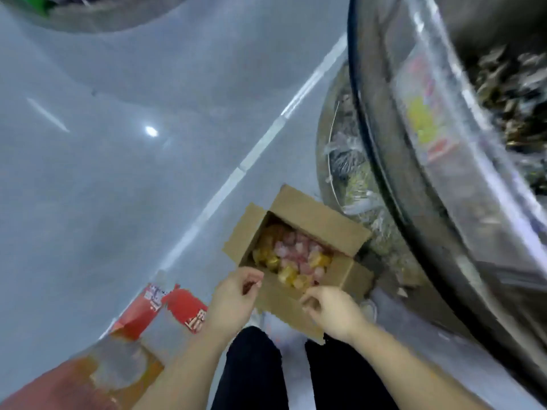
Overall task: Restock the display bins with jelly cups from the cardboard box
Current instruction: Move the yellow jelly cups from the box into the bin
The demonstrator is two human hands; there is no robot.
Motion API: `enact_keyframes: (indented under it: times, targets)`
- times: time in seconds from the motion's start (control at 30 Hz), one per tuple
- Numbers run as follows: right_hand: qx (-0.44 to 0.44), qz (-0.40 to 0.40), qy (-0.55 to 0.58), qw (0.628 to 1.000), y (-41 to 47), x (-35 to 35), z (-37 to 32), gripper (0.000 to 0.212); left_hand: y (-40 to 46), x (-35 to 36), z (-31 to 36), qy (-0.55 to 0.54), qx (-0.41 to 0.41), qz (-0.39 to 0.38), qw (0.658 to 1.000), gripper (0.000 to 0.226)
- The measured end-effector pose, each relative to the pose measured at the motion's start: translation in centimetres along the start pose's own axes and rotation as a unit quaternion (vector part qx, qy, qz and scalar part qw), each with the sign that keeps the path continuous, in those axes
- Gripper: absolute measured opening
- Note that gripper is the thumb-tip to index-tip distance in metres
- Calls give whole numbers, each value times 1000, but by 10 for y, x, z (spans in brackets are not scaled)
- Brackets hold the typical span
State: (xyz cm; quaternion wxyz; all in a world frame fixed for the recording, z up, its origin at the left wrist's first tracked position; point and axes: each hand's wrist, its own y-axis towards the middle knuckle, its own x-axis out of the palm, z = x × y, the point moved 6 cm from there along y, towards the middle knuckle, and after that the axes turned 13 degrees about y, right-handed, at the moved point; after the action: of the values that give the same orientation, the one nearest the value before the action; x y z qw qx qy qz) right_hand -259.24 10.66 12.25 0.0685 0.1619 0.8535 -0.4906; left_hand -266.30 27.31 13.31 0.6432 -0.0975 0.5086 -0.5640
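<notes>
Two hands are ours, reaching down over an open cardboard box (307,235) on the grey floor (118,173). Our left hand (236,294) hovers at the box's near left corner, fingers curled toward the thumb; blur keeps us from telling whether it pinches anything. Our right hand (331,309) hangs over the near flap, fingers loosely curled, apparently holding nothing. Just beyond both hands, pink and yellow jelly cups (296,258) fill the box. Our dark trouser legs (251,371) stand below the forearms. To the left lies a red and clear package (148,309). To the right, close beside the box, rises a large clear display bin (429,143) with blurred contents.
</notes>
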Motion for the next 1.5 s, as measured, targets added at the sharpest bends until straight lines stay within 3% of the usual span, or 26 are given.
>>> enact_keyframes:
  times: [0.1, 0.2, 0.37, 0.47, 0.63, 0.7, 0.8, 0.87, 0.93, 1.07, 1.23, 1.4, 1.5]
  targets:
    - [39, 24, 1, 999, 83, 21, 43, 25, 69, 46, -39, 51, 7, -51, 997, 24]
    - [51, 49, -29, 997, 151, 40, 83, 30, 138, 89, -57, 176, 46, -72, 981, 32]
    - [-93, 18, -234, 968, 237, 90, 109, 56, 217, 144, -81, 358, 37, -101, 928, 43]
    - [-106, -20, -301, 947, 256, 118, 120, 47, 234, 172, -105, 450, -1, -138, 882, 46]
    - [-127, 61, -361, 922, 260, 111, 117, 36, 249, 182, -106, 512, -13, -105, 852, 37]
    - [-86, 96, -289, 948, 251, 96, 123, 41, 246, 177, -101, 489, -1, -97, 867, 35]
    - [-19, 178, -23, 984, 213, 64, 132, 46, 224, 163, -87, 347, 41, -77, 934, 47]
    - [-12, 219, 151, 964, 171, 45, 124, 41, 192, 142, -66, 191, 74, -51, 977, 56]
    - [-21, 258, 254, 932, 122, 26, 105, 43, 150, 109, -37, 72, 107, 0, 992, 58]
    - [-53, 310, 362, 878, 10, -13, 33, 45, 56, 29, 30, -52, 154, 61, 985, 75]
    - [-138, 340, 421, 829, -135, -62, -82, 61, -72, -81, 134, -59, 255, 122, 957, 55]
    - [-216, 403, 429, 779, -265, -115, -146, 61, -177, -157, 237, -73, 366, 133, 918, 52]
    - [-253, 425, 420, 761, -332, -146, -159, 65, -220, -169, 290, -109, 423, 98, 894, 61]
